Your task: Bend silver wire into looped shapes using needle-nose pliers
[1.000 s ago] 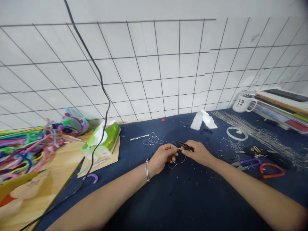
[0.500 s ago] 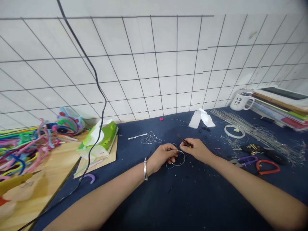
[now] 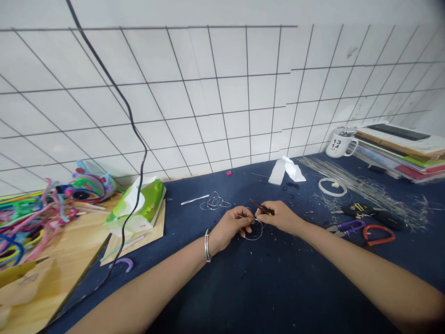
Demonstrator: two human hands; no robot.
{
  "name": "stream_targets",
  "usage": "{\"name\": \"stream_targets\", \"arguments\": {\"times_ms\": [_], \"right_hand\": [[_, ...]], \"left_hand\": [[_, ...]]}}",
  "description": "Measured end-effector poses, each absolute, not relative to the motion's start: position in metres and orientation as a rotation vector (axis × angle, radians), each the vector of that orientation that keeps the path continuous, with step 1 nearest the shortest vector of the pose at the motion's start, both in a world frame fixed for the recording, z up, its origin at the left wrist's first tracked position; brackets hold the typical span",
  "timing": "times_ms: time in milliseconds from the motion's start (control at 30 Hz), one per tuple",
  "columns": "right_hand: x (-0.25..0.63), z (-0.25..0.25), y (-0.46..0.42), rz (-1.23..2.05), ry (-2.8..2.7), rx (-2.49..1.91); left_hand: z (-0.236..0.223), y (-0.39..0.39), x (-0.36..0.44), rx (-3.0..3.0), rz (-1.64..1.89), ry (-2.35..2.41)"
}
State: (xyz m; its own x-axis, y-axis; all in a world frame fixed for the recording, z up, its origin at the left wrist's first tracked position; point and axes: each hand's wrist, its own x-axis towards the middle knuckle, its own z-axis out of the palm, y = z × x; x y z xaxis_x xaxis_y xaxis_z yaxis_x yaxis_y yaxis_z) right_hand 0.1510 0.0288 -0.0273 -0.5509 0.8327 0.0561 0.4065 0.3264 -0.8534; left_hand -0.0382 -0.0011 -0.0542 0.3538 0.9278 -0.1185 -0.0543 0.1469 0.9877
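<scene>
My left hand (image 3: pixel 232 226), with a metal bangle on its wrist, pinches a thin silver wire loop (image 3: pixel 256 230) over the dark blue table cover (image 3: pixel 264 278). My right hand (image 3: pixel 283 216) is closed round small dark pliers (image 3: pixel 261 207) with a yellow-marked handle; their tips point left toward the wire at my left fingertips. Both hands meet at the middle of the table, just above the cloth.
A tangle of wire (image 3: pixel 215 202) lies behind my hands. Right: scissors (image 3: pixel 349 226), an orange-handled tool (image 3: pixel 378 234), straight wires (image 3: pixel 361 183), a tape ring (image 3: pixel 332 186), a mug (image 3: pixel 337 145), stacked books (image 3: pixel 399 148). Left: tissue pack (image 3: pixel 142 206), pipe cleaners (image 3: pixel 31 218), a hanging black cable (image 3: pixel 135 134).
Both hands stay together on the wire and pliers, with small shifts of the pliers' angle. The camera has drifted, so the whole scene sits slightly lower-left than before.
</scene>
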Motion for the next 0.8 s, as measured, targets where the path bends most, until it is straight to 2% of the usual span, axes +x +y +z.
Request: {"name": "stream_targets", "arguments": {"times_ms": [800], "right_hand": [[0.1505, -0.0279, 0.0275, 1.136, -2.162, -1.08]], "left_hand": [[-0.0508, -0.0028, -0.0379, 1.186, 0.934, 0.933]]}}
